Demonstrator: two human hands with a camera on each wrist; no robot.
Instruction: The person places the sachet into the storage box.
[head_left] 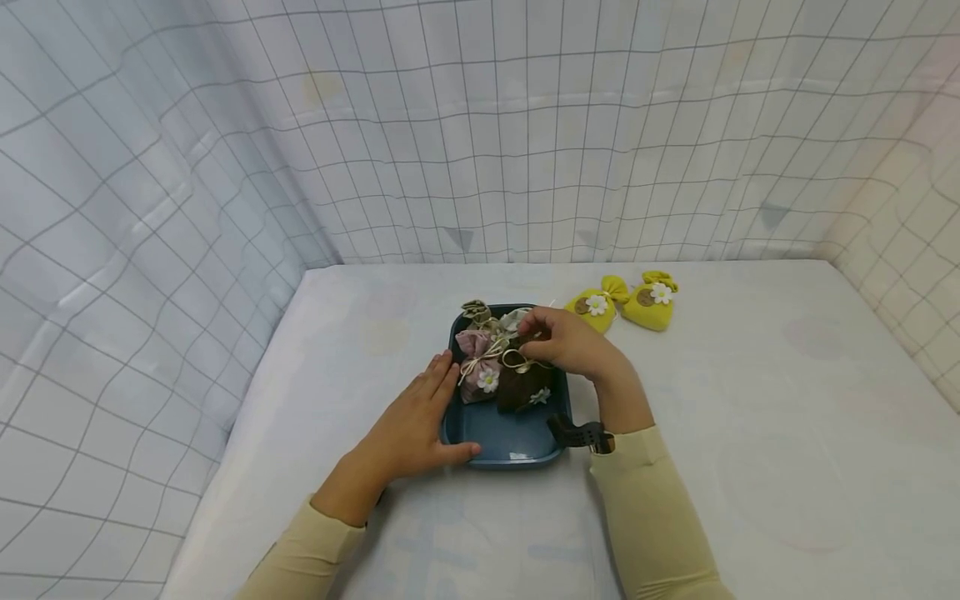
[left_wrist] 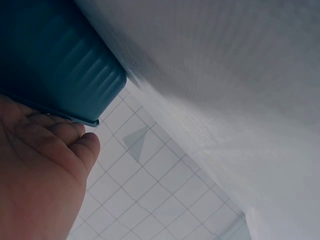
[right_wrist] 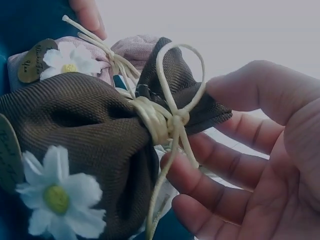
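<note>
My left hand (head_left: 408, 433) lies along the left side of a blue plastic tub (head_left: 510, 446), fingers straight at its rim and thumb over the near edge. In the left wrist view its fingertips touch the rim above the tub's ribbed wall (left_wrist: 75, 75). My right hand (head_left: 570, 342) pinches the gathered top of a dark brown drawstring pouch (right_wrist: 95, 115), tied with a cream cord bow and trimmed with a white flower (right_wrist: 57, 200). The brown pouch sits in the tub. Beside it on the left lies a pink pouch (head_left: 474, 390) with a daisy.
Behind them in the tub, an olive-patterned pouch top (head_left: 476, 312) and a whitish pouch (head_left: 513, 320) show partly. Two yellow pouches (head_left: 649, 308) with daisies lie on the white table beyond the tub's right corner. Checked white curtains (head_left: 510, 167) surround the table.
</note>
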